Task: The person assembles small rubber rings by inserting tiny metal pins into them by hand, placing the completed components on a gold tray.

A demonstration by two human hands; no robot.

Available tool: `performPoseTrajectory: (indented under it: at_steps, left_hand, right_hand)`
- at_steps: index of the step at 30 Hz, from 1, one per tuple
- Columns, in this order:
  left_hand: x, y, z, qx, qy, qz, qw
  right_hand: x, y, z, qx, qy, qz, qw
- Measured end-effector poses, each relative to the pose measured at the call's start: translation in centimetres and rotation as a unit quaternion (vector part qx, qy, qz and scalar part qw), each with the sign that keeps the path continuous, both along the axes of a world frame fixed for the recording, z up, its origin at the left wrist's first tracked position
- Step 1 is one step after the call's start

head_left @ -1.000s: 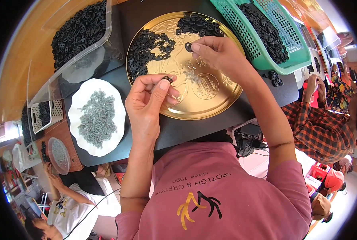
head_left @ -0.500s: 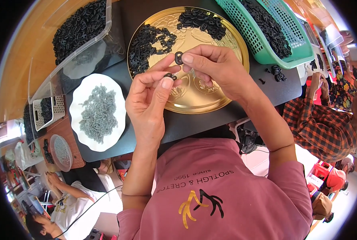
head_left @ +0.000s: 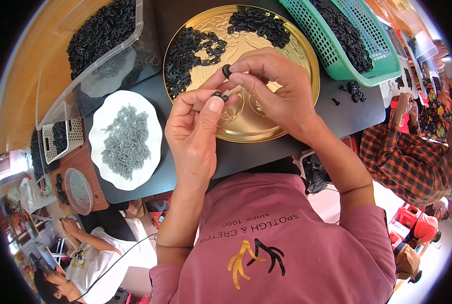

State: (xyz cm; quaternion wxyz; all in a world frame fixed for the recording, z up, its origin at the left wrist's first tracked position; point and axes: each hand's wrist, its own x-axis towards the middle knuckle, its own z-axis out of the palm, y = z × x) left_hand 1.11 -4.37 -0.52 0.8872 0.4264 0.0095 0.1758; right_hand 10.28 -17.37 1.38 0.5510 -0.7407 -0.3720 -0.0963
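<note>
My left hand [head_left: 194, 133] pinches a small black plastic piece [head_left: 219, 95] between thumb and forefinger, and a bit of something metallic shows beside it. Just above, my right hand [head_left: 279, 86] grips another black plastic piece [head_left: 227, 71], rounded and seen nearly edge-on. The two pieces are close together but apart. Both hands hover over the near part of a round gold tray [head_left: 226, 134]. On that tray lie black plastic pieces [head_left: 185, 61] in a heap at the left and a second heap [head_left: 260, 28] at the far side.
Left of my hands stands a white scalloped plate [head_left: 104, 104] with small clear-grey pins or springs [head_left: 127, 144]. A clear bin [head_left: 140, 35] and a green basket [head_left: 327, 63] hold more black pieces. Loose pieces [head_left: 356, 92] lie at right. Other people sit on both sides.
The piece in my right hand has turned from showing its flat, holed face to nearly edge-on. Both hands have shifted slightly right in the picture, each keeping its piece.
</note>
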Motion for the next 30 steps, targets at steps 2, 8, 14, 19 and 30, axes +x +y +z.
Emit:
performPoseTrajectory:
  at_steps: [2, 8, 14, 19, 30]
  left_hand:
    - [0.0, 0.1, 0.0, -0.002, 0.005, -0.006, 1.000]
    - [0.2, -0.1, 0.2, -0.029, 0.029, -0.004, 0.999]
    - [0.4, -0.2, 0.2, -0.039, 0.042, -0.006, 0.998]
    - [0.6, -0.2, 0.8, -0.061, 0.056, -0.016, 0.996]
    - [1.2, 0.4, -0.1, -0.059, 0.103, -0.011, 0.993]
  right_hand:
    - [-0.1, 0.1, -0.5, 0.073, 0.162, 0.022, 0.984]
    - [-0.3, 0.1, 0.1, 0.002, 0.097, -0.010, 0.995]
    - [-0.5, 0.2, 0.3, -0.012, 0.029, -0.001, 1.000]
    - [-0.1, -0.1, 1.2, 0.129, 0.374, 0.046, 0.917]
    - [0.0, -0.5, 1.2, 0.127, 0.440, 0.055, 0.887]
